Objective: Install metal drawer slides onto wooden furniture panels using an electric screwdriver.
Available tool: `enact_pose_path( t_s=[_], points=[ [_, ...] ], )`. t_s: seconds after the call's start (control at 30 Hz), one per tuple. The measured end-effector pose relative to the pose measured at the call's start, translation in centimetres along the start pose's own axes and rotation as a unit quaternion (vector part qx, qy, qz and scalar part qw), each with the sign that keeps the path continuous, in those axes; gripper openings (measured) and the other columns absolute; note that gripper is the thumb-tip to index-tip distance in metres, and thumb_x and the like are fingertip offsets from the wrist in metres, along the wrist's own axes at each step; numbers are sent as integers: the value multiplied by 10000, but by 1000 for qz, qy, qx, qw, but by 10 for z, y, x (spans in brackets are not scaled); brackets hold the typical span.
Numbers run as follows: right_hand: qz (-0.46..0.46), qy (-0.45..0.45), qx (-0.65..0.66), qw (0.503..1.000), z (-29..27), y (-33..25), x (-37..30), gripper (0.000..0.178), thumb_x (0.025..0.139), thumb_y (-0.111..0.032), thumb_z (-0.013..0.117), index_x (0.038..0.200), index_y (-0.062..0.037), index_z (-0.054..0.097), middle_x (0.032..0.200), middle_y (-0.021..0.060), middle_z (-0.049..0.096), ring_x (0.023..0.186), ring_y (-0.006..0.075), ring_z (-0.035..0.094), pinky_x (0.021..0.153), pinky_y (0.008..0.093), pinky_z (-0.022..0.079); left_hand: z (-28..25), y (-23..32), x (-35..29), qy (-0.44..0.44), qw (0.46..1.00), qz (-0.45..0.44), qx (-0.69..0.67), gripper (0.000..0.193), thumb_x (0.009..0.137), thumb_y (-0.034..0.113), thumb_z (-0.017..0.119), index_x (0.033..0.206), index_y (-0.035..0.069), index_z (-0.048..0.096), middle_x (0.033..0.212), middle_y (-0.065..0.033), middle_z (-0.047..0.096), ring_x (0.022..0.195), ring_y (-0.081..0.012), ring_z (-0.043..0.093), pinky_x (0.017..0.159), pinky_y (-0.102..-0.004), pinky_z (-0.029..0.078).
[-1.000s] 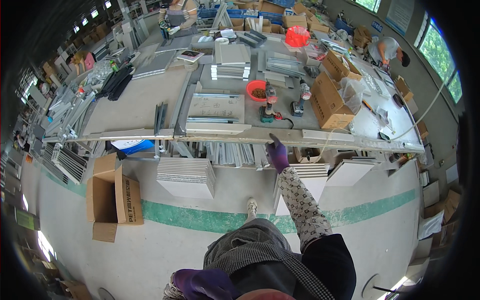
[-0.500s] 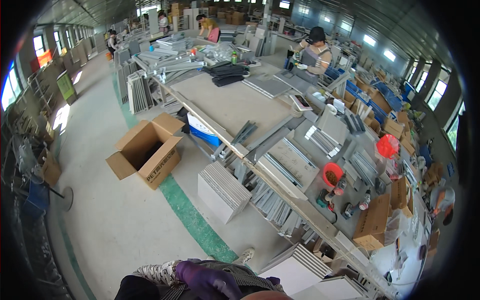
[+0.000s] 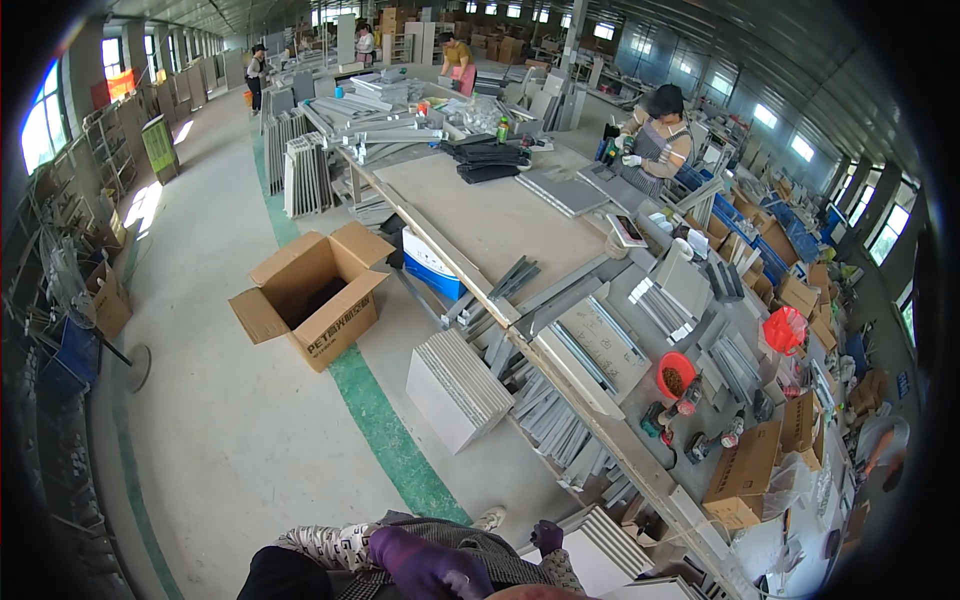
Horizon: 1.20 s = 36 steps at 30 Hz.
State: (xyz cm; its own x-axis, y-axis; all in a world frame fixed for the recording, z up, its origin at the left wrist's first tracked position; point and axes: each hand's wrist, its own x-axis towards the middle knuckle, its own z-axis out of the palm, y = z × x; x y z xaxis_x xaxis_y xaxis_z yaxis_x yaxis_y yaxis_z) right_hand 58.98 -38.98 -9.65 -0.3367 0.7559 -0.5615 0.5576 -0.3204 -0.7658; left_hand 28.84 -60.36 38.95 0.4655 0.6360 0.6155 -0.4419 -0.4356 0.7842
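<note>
My left hand, in a purple glove below a patterned sleeve, lies across the front of my checked apron at the lower edge. Its fingers look curled in, and whatever may be in them is hidden. Farther right, my right hand shows as a small dark purple glove beside a stack of pale panels. Its fingers are too small and dark to make out. Neither hand reaches the workbench.
An opened cardboard box stands on the floor left of the bench, near stacked white panels. Cordless drills, a red bowl of small parts and a carton crowd the right. A co-worker stands across the bench.
The view has shifted, so the bench and box sit a little lower and mostly farther right. My right hand has come into sight; my left remains before the apron.
</note>
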Motion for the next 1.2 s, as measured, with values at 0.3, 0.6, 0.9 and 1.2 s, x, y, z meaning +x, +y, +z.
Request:
enact_pose_path(
  t_s=[0.3, 0.6, 0.9, 1.2],
  points=[
    [-414, -114, -559, 709, -7, 53, 12, 177, 772, -311, 718, 744, -145, 665, 710, 75, 641, 667, 270, 663, 571, 424, 527, 17, 11, -6, 28, 999, 11, 30, 282, 973, 216, 638, 1134, -12, 676, 1046, -160, 704, 983, -292, 676, 856, -384, 505],
    [-389, -63, -533, 749, 1, 132, 50, 193, 704, -336, 752, 695, -161, 672, 739, 82, 645, 723, 309, 662, 590, 472, 513, 10, 23, 7, 20, 999, 16, 34, 287, 973, 221, 637, 1139, -11, 674, 1047, -161, 704, 982, -293, 676, 857, -384, 505],
    [-320, -86, -584, 741, 2, 137, 55, 251, 761, -390, 688, 732, -141, 695, 759, 98, 658, 750, 315, 668, 615, 482, 524, 17, 30, 9, 14, 999, 1, 45, 293, 974, 226, 636, 1144, -10, 672, 1048, -161, 703, 981, -294, 677, 857, -383, 506],
    [-266, -114, -591, 753, -8, 141, 53, 276, 778, -421, 682, 828, -152, 714, 845, 96, 685, 842, 318, 677, 695, 479, 544, 12, 35, 2, -2, 999, -9, 48, 298, 975, 230, 635, 1148, -9, 670, 1050, -161, 703, 980, -295, 677, 858, -383, 506]
  ],
)
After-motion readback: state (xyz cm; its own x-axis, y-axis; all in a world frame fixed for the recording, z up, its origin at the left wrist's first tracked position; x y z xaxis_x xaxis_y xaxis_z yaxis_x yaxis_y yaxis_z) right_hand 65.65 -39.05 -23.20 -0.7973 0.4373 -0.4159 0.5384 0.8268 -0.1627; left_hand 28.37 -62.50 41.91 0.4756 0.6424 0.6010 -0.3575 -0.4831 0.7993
